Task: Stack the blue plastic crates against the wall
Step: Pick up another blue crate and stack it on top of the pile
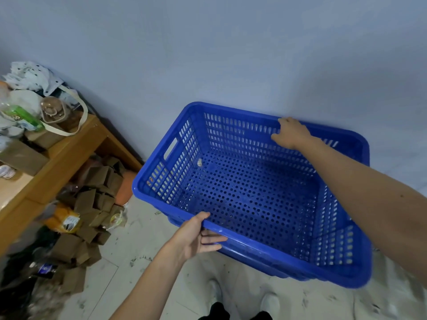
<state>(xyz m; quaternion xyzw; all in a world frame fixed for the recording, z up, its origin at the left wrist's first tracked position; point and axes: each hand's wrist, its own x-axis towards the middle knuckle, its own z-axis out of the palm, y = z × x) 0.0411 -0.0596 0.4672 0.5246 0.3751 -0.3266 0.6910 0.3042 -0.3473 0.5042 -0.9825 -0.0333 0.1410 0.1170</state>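
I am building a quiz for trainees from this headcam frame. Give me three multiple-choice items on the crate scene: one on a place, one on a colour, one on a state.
1. Where does the right hand grip the crate?
A. the far rim by the wall
B. the near rim
C. the handle slot on the left end

2. What colour is the crate?
A. green
B. blue
C. red

3. What is the crate's state?
A. packed with boxes
B. upside down
C. upright and nearly empty

Answers:
1 A: the right hand curls over the rim next to the wall, while the left hand holds the near rim.
2 B: every wall and the floor of it are blue.
3 C: the perforated bottom shows, with only small scraps.
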